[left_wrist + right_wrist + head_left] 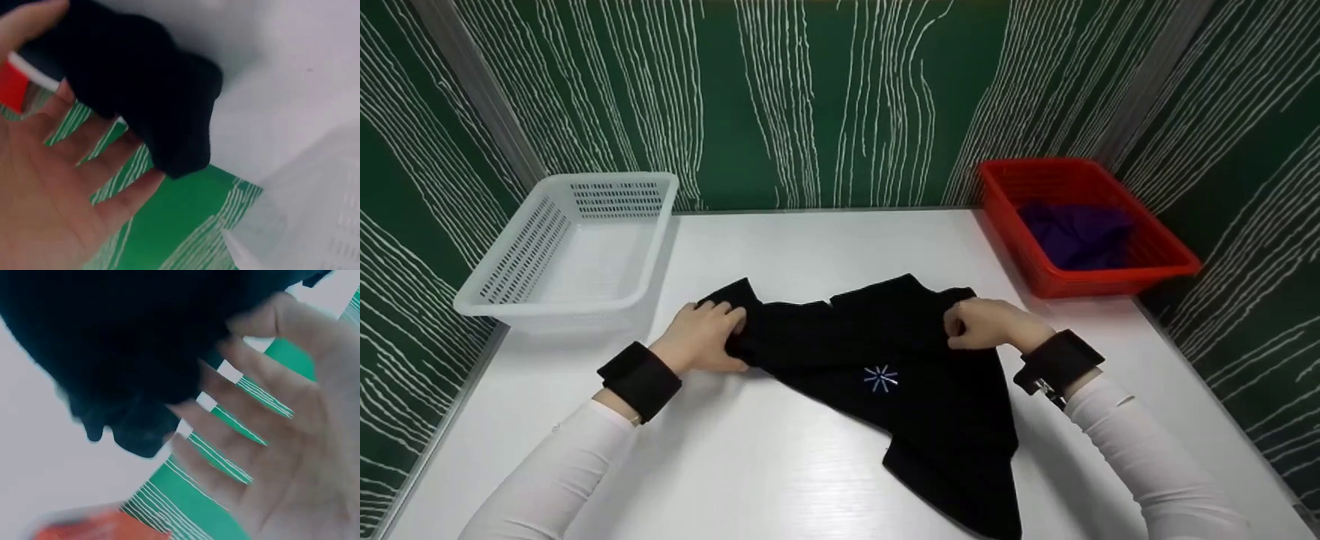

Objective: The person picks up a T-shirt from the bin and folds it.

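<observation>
A black T-shirt (840, 345) lies creased and skewed across the middle of the table, with a pale starburst print (880, 379) on its front. At its left end my left hand (706, 334) touches the cloth. The left wrist view shows this hand's fingers fairly straight against the fabric (152, 84), the thumb spread away from them. My right hand (986, 322) is at the shirt's upper right part. In the right wrist view, its thumb and index finger pinch the dark cloth (124, 343), while the other fingers reach along the edge.
A white perforated basket (641, 304) stands at the back left of the white table (780, 480). Toward the back right is a red basket (1110, 283) holding a crumpled purple cloth (1076, 232). Green walls with white streaks (840, 105) enclose the back and sides.
</observation>
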`<state>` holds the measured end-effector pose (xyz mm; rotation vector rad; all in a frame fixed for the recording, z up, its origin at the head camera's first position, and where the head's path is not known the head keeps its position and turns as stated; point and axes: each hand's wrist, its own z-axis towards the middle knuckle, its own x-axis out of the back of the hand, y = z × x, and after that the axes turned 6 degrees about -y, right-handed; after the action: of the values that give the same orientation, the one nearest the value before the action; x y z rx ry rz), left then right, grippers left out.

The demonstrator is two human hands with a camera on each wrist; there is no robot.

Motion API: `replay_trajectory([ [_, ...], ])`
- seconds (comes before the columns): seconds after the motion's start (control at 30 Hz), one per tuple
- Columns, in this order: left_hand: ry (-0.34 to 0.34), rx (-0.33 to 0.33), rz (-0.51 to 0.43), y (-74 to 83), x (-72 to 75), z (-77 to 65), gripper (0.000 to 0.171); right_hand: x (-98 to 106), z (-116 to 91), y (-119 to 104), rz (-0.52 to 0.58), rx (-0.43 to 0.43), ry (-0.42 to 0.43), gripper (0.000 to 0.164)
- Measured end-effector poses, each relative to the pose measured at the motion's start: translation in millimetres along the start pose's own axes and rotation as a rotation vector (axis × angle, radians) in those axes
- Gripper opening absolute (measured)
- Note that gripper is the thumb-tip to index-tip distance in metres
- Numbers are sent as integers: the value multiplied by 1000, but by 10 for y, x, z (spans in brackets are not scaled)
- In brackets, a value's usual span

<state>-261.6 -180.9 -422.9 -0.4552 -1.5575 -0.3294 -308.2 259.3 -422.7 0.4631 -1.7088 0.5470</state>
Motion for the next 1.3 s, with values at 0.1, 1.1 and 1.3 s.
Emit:
replay_trajectory([
  [0.1, 0, 42, -76, -27, 77, 70, 52, 19, 146, 50, 103, -34, 70, 12],
  [1.1, 58, -137, 54, -251, -152, 385, 64, 46, 644, 229, 392, -184, 334, 49],
  [1.3, 71, -36, -62, -434, 17, 287, 46, 171, 376, 395, 392, -195, 489, 50],
])
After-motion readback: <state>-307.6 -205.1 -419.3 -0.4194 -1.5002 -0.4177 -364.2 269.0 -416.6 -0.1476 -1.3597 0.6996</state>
